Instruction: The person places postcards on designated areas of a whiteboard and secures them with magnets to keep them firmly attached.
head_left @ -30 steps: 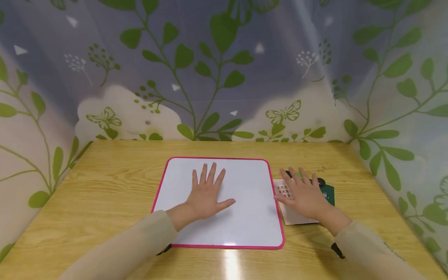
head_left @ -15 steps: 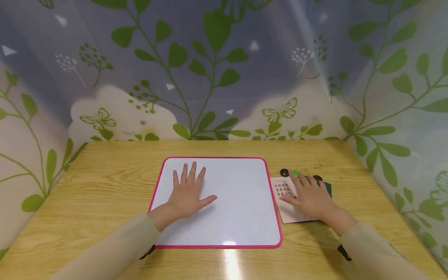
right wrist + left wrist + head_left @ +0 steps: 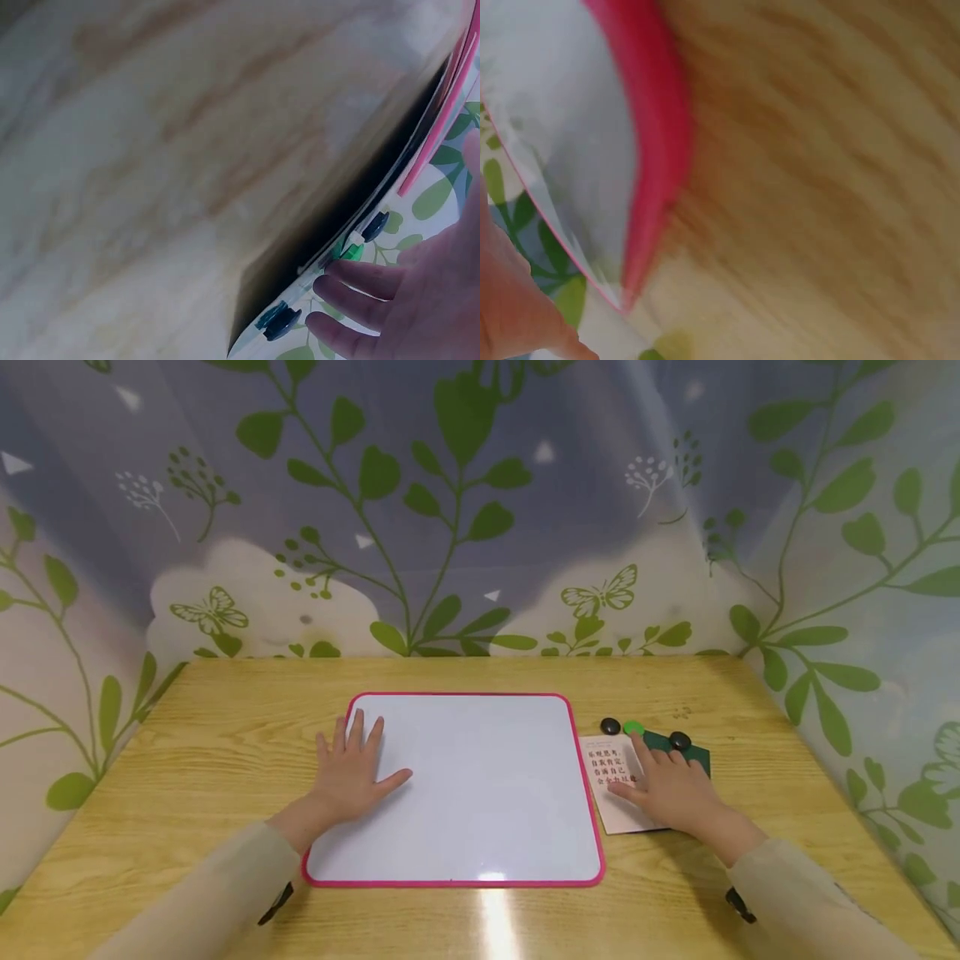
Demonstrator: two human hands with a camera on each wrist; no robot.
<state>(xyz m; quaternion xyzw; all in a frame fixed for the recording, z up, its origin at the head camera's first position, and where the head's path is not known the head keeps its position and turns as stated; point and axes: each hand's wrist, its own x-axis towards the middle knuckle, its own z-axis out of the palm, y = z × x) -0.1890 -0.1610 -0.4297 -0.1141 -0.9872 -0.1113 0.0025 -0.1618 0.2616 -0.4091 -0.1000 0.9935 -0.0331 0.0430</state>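
Both hands lie flat on things on a wooden table (image 3: 225, 727), seen from above by the head camera. Left hand (image 3: 351, 771) is spread open, fingers straight and slightly fanned, thumb stretched out to the side. Its palm and fingers press on the left edge of a whiteboard (image 3: 480, 777), a blank white sheet with a bright pink frame and rounded corners. Most of the board stretches away to the right of this hand, filling the space between the two hands.

Right hand (image 3: 671, 785) is also open, fingers straight and close together, resting palm-down on a paper card (image 3: 609, 768) printed with red characters. The card lies just beside the whiteboard's right edge, partly hidden under the palm. Beneath the card, and showing past the fingertips and to the outer side of the hand, is a dark green card (image 3: 693, 756).

Just beyond the right fingertips sit three small round magnets in a loose row: a black magnet (image 3: 611, 726) nearest the whiteboard, a green magnet (image 3: 633, 727) next to it, and a second black magnet (image 3: 679, 741) farther out, lying on the dark green card. The index fingertip comes very near the green magnet; whether it touches cannot be told.

Beige sleeves (image 3: 225, 893) cover both forearms. Around the table stands a leaf-and-butterfly backdrop (image 3: 465, 527).

Both wrist views are blurred, showing only wood grain, a pink frame edge and fingers.
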